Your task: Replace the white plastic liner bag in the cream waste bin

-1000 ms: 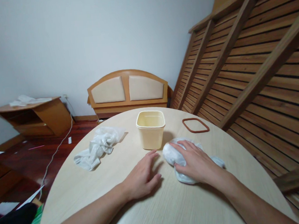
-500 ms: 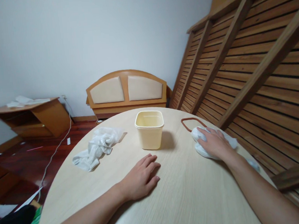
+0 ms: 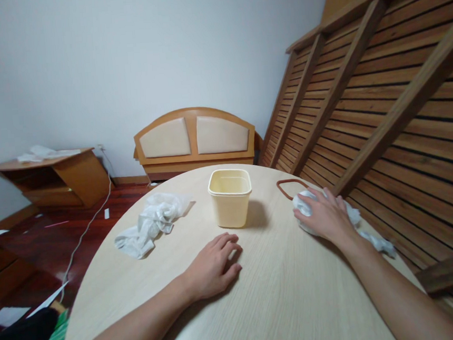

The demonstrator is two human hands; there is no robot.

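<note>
My right hand [image 3: 326,217] pressing palm-down on white cloth [image 3: 352,215] at table [image 3: 285,297] right edge, just beside brown ring [image 3: 284,183]. My left hand [image 3: 213,266] resting flat near cream tub [image 3: 230,199]. Crumpled plastic [image 3: 149,223] lying well left of tub.

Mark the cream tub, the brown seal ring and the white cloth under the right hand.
cream plastic tub [image 3: 231,207], head view, front wall.
brown seal ring [image 3: 286,180], head view, far edge.
white cloth [image 3: 299,206], head view, bunched left end.
</note>
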